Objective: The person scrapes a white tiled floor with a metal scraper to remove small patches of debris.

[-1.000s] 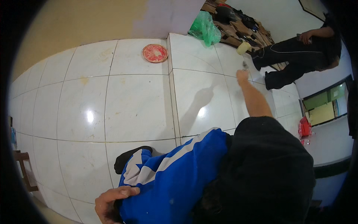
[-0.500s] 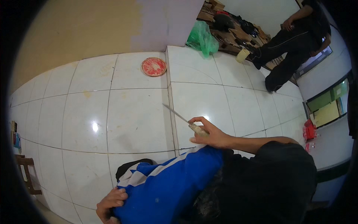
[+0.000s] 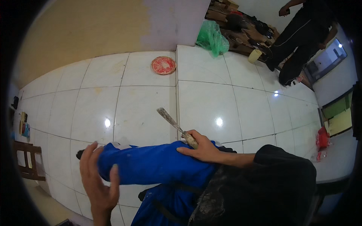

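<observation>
My right hand (image 3: 201,148) is closed round the handle of a scraper (image 3: 171,122), resting near my thigh. The scraper's flat, stained blade points up and to the left, clear of the floor. My left hand (image 3: 98,184) is raised beside the knee of my blue trousers (image 3: 151,164), its fingers apart and nothing in it. On the white tiles ahead, by a low step, lies a round red lid-like disc (image 3: 163,65) with pale smears. Neither hand touches it.
A tiled step edge (image 3: 177,98) runs away from me. A green plastic bag (image 3: 212,38), boards (image 3: 241,37) and a cream container (image 3: 255,56) lie at the far right, near a standing person (image 3: 305,37). A wooden stool-like frame (image 3: 28,160) stands left.
My left hand has lifted off the trouser leg and opened. My leg has shifted, and the scraper has turned so its flat blade shows. The person's hand has moved outward with a dark object.
</observation>
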`<state>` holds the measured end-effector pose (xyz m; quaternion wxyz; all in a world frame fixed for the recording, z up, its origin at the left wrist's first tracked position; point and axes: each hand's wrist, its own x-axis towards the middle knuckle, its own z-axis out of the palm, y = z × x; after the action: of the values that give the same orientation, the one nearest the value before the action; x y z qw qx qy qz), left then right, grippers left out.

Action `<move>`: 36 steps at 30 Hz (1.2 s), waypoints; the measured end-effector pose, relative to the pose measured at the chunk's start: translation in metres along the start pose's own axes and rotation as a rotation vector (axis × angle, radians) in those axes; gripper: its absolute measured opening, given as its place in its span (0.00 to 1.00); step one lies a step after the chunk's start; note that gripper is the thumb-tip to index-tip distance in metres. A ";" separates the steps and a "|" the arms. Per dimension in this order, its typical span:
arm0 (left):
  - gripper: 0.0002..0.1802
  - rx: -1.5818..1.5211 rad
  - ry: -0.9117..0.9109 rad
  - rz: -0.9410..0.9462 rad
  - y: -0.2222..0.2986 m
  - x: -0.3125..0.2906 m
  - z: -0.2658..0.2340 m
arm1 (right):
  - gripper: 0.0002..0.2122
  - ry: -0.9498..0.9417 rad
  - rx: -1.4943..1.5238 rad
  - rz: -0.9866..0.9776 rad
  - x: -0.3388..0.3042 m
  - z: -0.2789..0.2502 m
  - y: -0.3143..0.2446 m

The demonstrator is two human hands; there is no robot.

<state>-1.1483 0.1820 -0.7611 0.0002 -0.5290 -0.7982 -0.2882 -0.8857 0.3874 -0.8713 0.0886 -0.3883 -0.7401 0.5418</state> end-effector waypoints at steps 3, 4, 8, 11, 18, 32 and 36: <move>0.39 0.133 -0.347 0.248 0.026 0.003 0.040 | 0.26 0.038 0.023 0.029 0.017 0.015 0.020; 0.45 0.159 -0.426 0.236 0.029 -0.003 0.067 | 0.24 0.053 0.097 0.022 0.028 0.023 0.036; 0.60 0.091 -0.512 0.225 -0.024 -0.052 0.162 | 0.17 0.009 0.450 0.211 0.054 0.049 0.054; 0.61 -0.024 -0.549 0.163 -0.034 -0.052 0.175 | 0.15 0.000 0.424 0.220 0.055 0.056 0.058; 0.51 -0.068 -0.642 0.260 -0.048 -0.021 0.190 | 0.16 0.012 0.368 0.221 0.070 0.054 0.062; 0.49 0.062 -0.723 0.255 -0.067 -0.014 0.175 | 0.19 -0.203 0.148 -0.062 0.064 0.044 0.054; 0.46 -0.044 -0.628 0.238 -0.058 -0.013 0.153 | 0.23 -0.217 0.279 -0.183 0.071 0.064 0.032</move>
<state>-1.1444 0.2254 -0.9196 -0.2238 -0.6813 -0.6854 -0.1264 -0.9541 0.3921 -0.9455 0.1105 -0.2427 -0.6952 0.6675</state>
